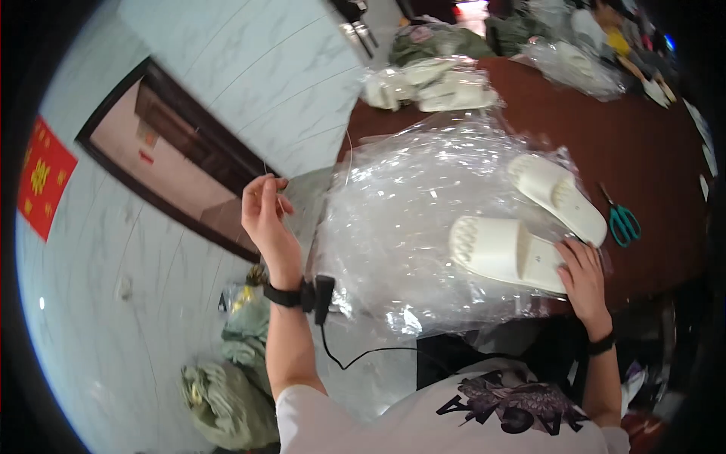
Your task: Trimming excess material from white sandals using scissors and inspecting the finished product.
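Two white slippers lie on a heap of clear plastic bags at the table's near side. My right hand (582,278) grips the heel of the nearer slipper (491,250), its fingers over the footbed. The other slipper (560,197) rests just beyond, slanted, its heel close to my fingertips. Raised off the table's left edge, my left hand (265,208) is closed in a pinch. A thin pale thread seems to run up from its fingertips; where it ends I cannot make out. The clear plastic bags (386,219) spread between my hands.
Teal-handled scissors (624,225) lie right of the slippers on the brown table (522,98). More bagged white slippers (446,85) sit at the far left corner, with another clear bundle (575,68) far right. Green sacks (227,405) stand on the floor at left. A black cable hangs from my left wrist.
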Motion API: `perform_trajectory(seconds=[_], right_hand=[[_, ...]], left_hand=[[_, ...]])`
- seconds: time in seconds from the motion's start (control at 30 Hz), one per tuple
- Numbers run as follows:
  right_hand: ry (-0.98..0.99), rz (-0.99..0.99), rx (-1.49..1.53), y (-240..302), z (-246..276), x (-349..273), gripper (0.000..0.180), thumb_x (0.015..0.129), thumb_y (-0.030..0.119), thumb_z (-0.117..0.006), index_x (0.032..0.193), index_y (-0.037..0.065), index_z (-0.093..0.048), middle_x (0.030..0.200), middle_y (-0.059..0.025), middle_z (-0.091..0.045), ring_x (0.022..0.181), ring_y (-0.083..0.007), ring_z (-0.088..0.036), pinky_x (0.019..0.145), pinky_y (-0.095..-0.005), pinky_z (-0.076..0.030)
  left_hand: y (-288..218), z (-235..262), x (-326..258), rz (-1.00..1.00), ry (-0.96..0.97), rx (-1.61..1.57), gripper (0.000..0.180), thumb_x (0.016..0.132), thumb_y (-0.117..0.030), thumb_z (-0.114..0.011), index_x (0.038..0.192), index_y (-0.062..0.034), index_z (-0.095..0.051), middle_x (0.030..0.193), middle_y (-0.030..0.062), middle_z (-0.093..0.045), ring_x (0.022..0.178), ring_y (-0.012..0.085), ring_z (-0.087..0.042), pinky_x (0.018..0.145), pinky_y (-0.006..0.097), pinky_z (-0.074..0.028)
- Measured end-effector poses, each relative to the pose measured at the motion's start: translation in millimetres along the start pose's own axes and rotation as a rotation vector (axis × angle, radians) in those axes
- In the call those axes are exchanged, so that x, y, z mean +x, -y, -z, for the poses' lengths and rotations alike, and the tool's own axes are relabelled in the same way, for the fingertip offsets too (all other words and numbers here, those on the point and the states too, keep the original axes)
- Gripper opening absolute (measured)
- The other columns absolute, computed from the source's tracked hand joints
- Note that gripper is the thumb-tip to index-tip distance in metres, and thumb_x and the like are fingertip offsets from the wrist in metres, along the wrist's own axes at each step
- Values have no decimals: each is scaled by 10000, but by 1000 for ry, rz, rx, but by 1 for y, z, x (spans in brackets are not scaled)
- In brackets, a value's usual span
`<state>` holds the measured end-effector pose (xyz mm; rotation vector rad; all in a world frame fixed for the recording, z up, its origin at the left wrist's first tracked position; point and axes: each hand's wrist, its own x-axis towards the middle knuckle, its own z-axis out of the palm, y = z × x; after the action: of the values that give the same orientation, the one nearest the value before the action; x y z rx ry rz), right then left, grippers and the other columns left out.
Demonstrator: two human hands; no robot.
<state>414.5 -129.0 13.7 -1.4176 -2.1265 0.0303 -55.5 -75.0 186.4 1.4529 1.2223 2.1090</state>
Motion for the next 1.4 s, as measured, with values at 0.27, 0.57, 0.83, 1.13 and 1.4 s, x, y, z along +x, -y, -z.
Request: perform_trajectory(seconds=[0.27,0.57,0.83,1.13,1.4], right_hand=[[60,-65,-61,4,0,4,391,930,111,-522,1313,51,-571,1358,-161,-529,1273,-380,-460,1141,-489,-297],[75,-83,-59,2,-9,4,397,923,119,-521,1307,36,-573,1359,-167,-537,1268,-388,-467,1145,-487,-290],[19,-88,-102,5,1,0,399,849,66,-569,1245,47,-619,1308,-158,-565,1208,-380,-503,1056,-464,-386],[-35,-271,96,-17,21,82,204,922,155,-616,1060,19,-679,907,-134,-672,772,-271,-664,696,-357,-528],[67,-642,828,-35,4,145,243,884,246,-676,893,4,-686,758,-47,-662,444,-108,-479,418,-268,-352]], left_hand=[[99,170,87,-66,-181,372,125,939,-125,-661,966,-11,-705,838,-19,-642,745,62,-542,664,239,-427],[207,206,100,-18,-380,907,128,858,-164,-708,942,-69,-725,781,92,-696,730,186,-667,684,335,-508],[276,188,93,412,36,732,371,899,-145,-647,1244,-9,-646,995,59,-737,855,149,-685,739,295,-499],[89,18,16,-112,359,585,181,918,-83,-653,1088,-32,-684,1066,69,-718,965,176,-679,823,313,-519],[62,-87,-116,-191,1000,370,369,869,-208,-715,1201,-71,-631,1230,134,-618,1131,322,-571,956,414,-466]])
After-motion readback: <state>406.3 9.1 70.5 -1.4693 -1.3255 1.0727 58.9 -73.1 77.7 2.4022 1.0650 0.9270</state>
